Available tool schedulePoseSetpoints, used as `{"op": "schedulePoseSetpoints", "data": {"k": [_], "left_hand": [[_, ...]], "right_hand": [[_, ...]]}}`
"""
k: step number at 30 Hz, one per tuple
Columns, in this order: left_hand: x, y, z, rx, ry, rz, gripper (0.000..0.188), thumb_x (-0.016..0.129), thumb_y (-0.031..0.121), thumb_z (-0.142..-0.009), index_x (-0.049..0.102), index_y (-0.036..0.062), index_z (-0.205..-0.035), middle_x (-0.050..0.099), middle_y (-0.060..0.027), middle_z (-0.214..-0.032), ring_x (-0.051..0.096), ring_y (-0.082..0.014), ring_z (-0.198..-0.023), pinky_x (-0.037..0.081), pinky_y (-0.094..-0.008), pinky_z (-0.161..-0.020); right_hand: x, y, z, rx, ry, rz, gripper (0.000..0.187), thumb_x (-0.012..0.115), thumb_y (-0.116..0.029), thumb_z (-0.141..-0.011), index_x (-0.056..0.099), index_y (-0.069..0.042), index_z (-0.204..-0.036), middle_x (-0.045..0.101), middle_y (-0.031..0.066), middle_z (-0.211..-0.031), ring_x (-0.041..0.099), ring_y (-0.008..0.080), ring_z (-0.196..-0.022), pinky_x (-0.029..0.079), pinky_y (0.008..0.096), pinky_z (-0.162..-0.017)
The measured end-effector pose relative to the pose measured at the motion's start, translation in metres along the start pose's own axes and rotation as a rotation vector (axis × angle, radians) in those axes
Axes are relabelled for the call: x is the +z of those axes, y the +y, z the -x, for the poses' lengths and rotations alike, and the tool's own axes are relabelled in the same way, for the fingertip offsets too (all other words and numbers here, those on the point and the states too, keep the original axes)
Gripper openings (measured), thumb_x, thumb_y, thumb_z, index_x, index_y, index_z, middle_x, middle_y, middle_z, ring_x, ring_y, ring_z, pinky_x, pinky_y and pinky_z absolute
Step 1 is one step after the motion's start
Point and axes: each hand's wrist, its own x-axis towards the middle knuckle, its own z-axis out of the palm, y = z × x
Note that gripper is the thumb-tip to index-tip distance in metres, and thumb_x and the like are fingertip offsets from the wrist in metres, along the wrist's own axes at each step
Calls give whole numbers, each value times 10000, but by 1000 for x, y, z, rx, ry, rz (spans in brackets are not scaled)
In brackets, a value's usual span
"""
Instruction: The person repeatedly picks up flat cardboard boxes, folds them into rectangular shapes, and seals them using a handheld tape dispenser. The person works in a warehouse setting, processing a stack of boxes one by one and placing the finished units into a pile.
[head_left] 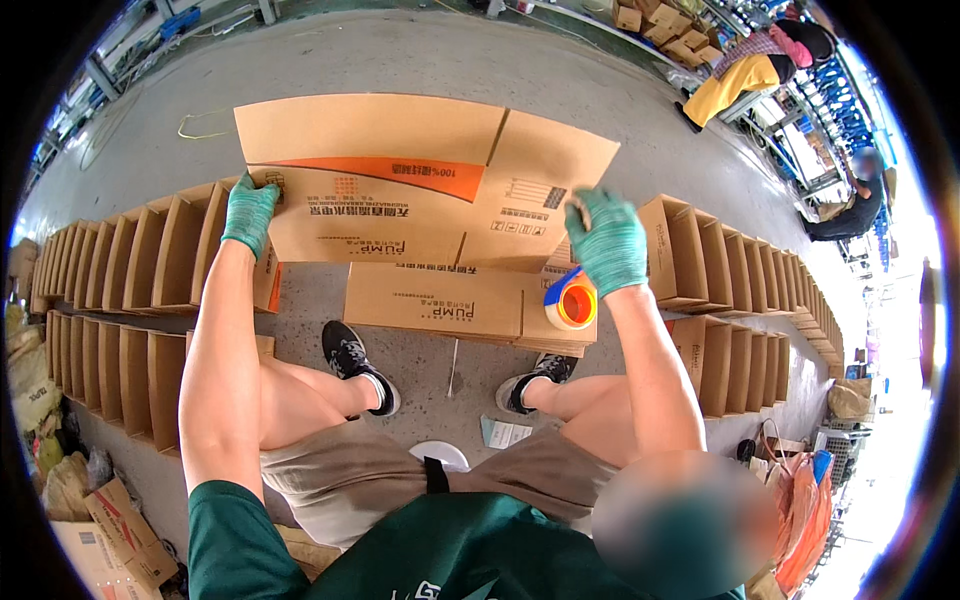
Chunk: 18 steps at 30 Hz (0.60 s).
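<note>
Pinching the left edge of a brown carton point(400, 150) with the left grip point(250, 212), gloved in ribbed green knit; curling the right grip point(608, 240) at its right edge, impossible to tell whether closed. Tilting it, stiff and creased, above a flat cardboard stack point(430, 302). Along both sides, on speckled grey floor point(350, 60), rows of upright boxes point(705, 260).

At twelve, the raised carton point(400, 200) hides the far part of the stacked cartons point(430, 300) beyond its lower edge. At two, the fingertips of the right hand point(608, 240) are smeared, so I can't tell whether they touch it. Over at six, shorts point(350, 465) cover most of a white round thing point(454, 453), and print on a pale leaflet point(503, 432) is too small to read. A blurred patch point(690, 530) at five masks part of the green shirt point(430, 545), cut off below. Between two and three, a co-worker's point(850, 208) head is blurred.
</note>
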Motion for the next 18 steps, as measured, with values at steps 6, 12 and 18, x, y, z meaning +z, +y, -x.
{"op": "schedulePoseSetpoints", "data": {"k": [6,12,18], "left_hand": [[8,17,20,36,-10,58,347,541,-57,-880,596,21,-1214,654,-52,-1092,624,-180,-968,506,-327,-894],[1,10,23,40,5,-3,392,539,-103,-858,616,33,-1217,677,-50,-1064,631,-159,-937,514,-312,-871],[7,33,45,49,-154,242,514,532,-118,-861,505,47,-1347,616,-55,-1223,600,-158,-1050,512,-320,-960]], "right_hand": [[-19,-45,-36,10,145,186,629,702,-302,-837,487,-233,-1424,318,77,-1553,235,525,-1429,243,752,-1078],[-17,-44,-28,-91,230,-40,510,666,-175,-835,573,-194,-1336,393,87,-1520,231,514,-1444,228,751,-1082],[-30,-31,-31,-298,406,-448,358,564,62,-779,694,-96,-1073,464,128,-1497,311,451,-1442,339,535,-1134]]}}
